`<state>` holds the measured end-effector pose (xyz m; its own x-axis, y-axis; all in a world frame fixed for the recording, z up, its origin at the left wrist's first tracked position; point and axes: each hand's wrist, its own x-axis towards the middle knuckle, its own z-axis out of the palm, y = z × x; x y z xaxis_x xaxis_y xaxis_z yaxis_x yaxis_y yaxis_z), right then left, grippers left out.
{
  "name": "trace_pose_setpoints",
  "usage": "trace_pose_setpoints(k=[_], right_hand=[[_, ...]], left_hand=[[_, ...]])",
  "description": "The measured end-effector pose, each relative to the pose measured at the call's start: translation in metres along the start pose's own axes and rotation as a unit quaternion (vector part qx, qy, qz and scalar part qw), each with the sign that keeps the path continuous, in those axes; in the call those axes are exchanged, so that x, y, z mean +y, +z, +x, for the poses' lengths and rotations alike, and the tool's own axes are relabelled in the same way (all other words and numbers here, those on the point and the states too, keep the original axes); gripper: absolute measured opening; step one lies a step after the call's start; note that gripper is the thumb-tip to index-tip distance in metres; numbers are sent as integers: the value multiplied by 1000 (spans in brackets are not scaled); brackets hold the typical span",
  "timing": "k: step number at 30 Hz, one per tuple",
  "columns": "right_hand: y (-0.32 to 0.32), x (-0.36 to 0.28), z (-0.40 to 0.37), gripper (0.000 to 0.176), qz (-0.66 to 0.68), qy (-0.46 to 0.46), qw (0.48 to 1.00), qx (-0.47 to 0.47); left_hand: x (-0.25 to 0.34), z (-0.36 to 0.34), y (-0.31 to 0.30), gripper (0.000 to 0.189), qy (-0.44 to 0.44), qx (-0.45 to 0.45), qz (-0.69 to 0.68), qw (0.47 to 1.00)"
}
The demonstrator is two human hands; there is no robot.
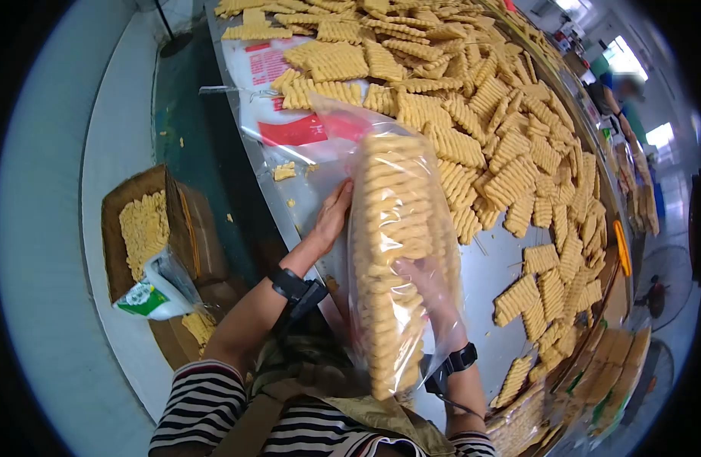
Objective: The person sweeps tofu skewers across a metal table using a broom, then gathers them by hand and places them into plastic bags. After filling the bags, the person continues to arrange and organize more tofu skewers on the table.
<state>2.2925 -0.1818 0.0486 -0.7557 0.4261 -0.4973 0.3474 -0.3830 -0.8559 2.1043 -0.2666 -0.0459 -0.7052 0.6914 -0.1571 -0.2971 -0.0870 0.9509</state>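
Note:
A long clear plastic bag [400,190] filled with stacked golden, ridged snack slabs [396,320] stands tilted in front of me, between my hands. My left hand [335,212] presses along its left side, fingers pointing up and partly hidden at the bag's edge. Through the shiny film on the right shows my right hand [426,278], with its fingers against the stacked slabs. The bag's loose mouth [339,114] flares open at the top, over the tabletop.
Loose ridged slabs [510,160] are heaped across the metal table [480,305]. A printed red-and-white plastic sheet [289,131] lies at the left edge. On the floor, a cardboard box [194,228] holds pieces. Filled bags [609,365] stand at the right; a person [617,95] is farther back.

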Motion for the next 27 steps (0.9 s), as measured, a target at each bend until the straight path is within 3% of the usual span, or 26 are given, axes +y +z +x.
trace_pose_setpoints(k=[1,2,4,5,6,7,9,10,13,15,17,18,20,21,23,25,27], right_hand=[[8,-3,1,78,-93,-16,995,26],[15,-4,0,85,-185,-31,981,53],[25,8,4,92,-123,-57,990,38],[27,16,9,100,-70,-80,994,19],[27,26,19,107,-121,-115,986,26],[30,25,16,107,-110,-121,986,30],[37,14,7,105,-248,-159,953,73],[43,3,1,82,-233,-137,961,58],[48,-5,-3,82,-231,-127,964,45],[47,0,-1,83,-223,-153,961,55],[45,12,6,84,-220,-177,957,63],[44,20,12,89,-216,-184,957,63],[47,12,7,95,-210,-194,956,65],[47,8,1,91,-220,-176,958,61],[54,3,-6,88,-227,-162,959,60],[64,7,-8,89,-446,-98,879,133],[57,22,-11,90,-474,-150,853,161]], left_hand=[[12,-8,1,58,2,-8,9,1000],[23,-21,1,54,66,33,86,994],[30,-46,-5,48,172,92,165,967],[46,-69,-5,52,234,85,271,930],[69,-99,-1,57,294,77,372,877],[84,-123,4,67,296,17,394,870],[95,-164,16,90,316,-145,457,818],[104,-181,30,90,306,-206,474,799],[89,-209,48,87,250,-218,549,767],[92,-211,48,85,250,-212,544,772],[95,-213,46,59,269,-189,537,777],[96,-214,43,59,273,-190,538,775],[97,-215,38,23,272,-146,587,749],[94,-214,41,23,274,-146,588,747],[89,-209,52,17,299,-196,406,841],[92,-206,66,18,330,-248,393,822],[95,-207,80,19,361,-299,374,800]])
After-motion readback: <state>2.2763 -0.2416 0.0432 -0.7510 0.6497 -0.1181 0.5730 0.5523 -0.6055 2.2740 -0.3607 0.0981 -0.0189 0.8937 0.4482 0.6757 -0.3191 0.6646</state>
